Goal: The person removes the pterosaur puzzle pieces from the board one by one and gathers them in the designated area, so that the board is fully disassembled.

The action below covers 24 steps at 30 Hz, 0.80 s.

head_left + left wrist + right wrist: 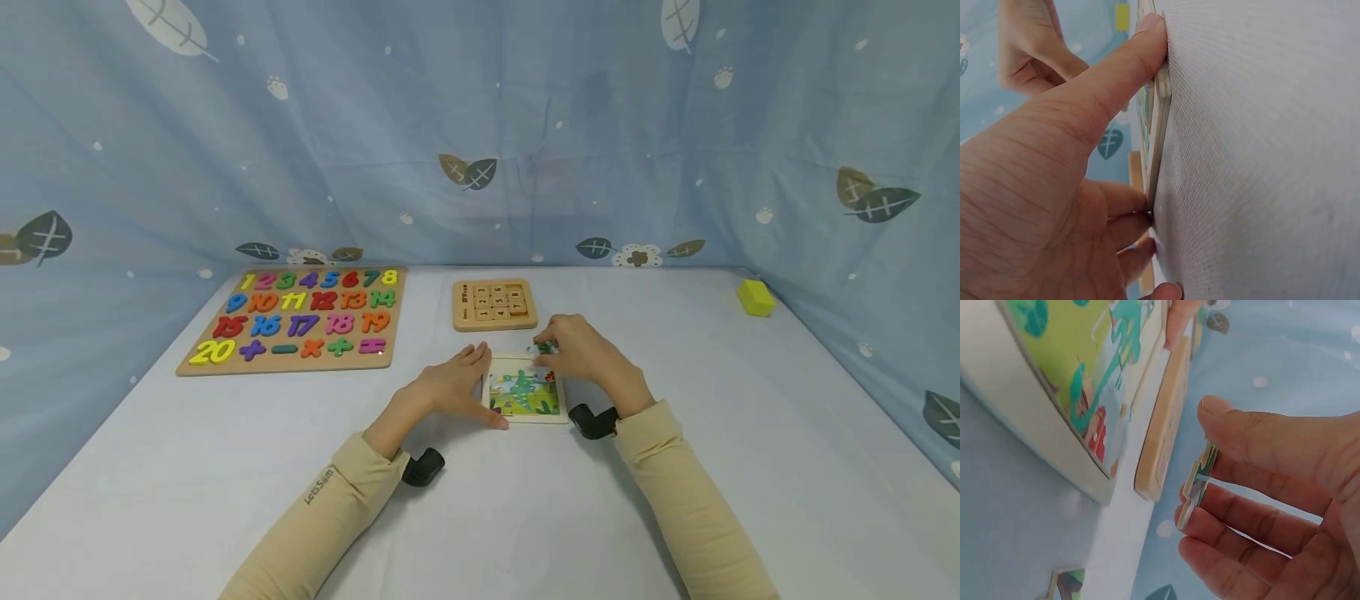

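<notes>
Nearest lies the white worktop [487, 500], and on it a pale puzzle tray [536, 419] whose picture shows a teal creature on yellow-green ground. The left grip [456, 383], a bare hand, is spread wide along the tray's left side, thumb at the near left corner and fingertips against the edge; it looks to be steadying the tray.

The right grip [583, 354] is above the tray's far right corner, closed to a pinch: thumb and fingers hold a small puzzle piece [1196, 487], tilted almost on edge and clear of the tray. A loose piece [1067, 584] shows apart from the tray, cut off in the right wrist view. The step in hand seems to be fitting pieces into the picture. The next move would call for turning the held piece flat, matching its outline and colours to a gap, then pressing it level while the left side stays braced. I cannot tell which gap, as the right hand covers part of that corner.

Farther on are a number board [292, 365] at left, a wooden sliding-number puzzle [491, 326] just beyond the tray, and a yellow block [755, 297] at far right, before the blue curtain [570, 192].
</notes>
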Available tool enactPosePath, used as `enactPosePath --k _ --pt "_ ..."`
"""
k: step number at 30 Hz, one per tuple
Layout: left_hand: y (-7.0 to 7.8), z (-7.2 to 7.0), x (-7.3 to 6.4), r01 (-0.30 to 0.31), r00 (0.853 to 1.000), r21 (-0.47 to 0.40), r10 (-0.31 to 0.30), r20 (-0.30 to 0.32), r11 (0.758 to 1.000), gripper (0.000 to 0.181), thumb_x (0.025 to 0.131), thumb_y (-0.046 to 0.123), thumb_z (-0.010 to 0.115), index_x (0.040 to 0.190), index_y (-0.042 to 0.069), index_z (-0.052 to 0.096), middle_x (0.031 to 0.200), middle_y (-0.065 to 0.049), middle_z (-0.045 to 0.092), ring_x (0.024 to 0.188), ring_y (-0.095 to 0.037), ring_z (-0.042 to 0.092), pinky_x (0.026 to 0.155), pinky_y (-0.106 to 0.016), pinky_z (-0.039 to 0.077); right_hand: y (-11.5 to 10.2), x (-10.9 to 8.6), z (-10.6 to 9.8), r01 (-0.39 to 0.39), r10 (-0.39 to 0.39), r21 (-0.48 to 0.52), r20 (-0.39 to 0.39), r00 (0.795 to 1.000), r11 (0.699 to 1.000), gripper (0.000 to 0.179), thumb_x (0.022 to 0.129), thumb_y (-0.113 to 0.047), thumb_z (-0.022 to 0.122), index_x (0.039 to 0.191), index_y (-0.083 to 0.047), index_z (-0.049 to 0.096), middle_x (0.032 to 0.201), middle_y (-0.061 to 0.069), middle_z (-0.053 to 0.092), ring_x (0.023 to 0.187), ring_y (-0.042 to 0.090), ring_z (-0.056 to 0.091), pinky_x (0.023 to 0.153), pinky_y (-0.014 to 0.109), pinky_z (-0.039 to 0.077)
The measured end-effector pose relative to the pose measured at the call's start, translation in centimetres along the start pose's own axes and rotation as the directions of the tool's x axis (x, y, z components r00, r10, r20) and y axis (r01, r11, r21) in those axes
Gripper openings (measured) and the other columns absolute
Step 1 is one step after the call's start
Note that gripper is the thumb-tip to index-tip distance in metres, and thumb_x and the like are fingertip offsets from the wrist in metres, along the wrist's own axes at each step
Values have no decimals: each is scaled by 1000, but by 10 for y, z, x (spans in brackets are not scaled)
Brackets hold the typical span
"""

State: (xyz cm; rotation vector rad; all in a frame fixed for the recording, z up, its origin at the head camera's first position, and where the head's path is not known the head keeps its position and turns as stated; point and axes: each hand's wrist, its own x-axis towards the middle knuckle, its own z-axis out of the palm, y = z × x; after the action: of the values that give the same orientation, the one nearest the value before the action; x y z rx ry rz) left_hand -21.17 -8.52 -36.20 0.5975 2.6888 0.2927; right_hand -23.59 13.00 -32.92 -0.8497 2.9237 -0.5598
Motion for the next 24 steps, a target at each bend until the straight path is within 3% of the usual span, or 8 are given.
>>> enactPosePath --k 10,24 --pt "0 0 0 -4 1000 -15 4 -1 1000 116 74 66 70 154 6 12 163 -7 5 151 -24 5 118 -47 22 8 -4 -7 -33 33 11 -4 999 999 37 84 -12 73 115 6 67 99 17 65 73 18 51 62 28 43" --pt "1 0 0 7 1000 -2 -7 -1 1000 116 73 66 70 155 7 12 163 -6 4 151 -23 4 117 -49 24 18 -8 -15 -66 65 26 18 998 998 36 84 -12 73 115 6 67 98 17 65 73 19 49 60 27 41"
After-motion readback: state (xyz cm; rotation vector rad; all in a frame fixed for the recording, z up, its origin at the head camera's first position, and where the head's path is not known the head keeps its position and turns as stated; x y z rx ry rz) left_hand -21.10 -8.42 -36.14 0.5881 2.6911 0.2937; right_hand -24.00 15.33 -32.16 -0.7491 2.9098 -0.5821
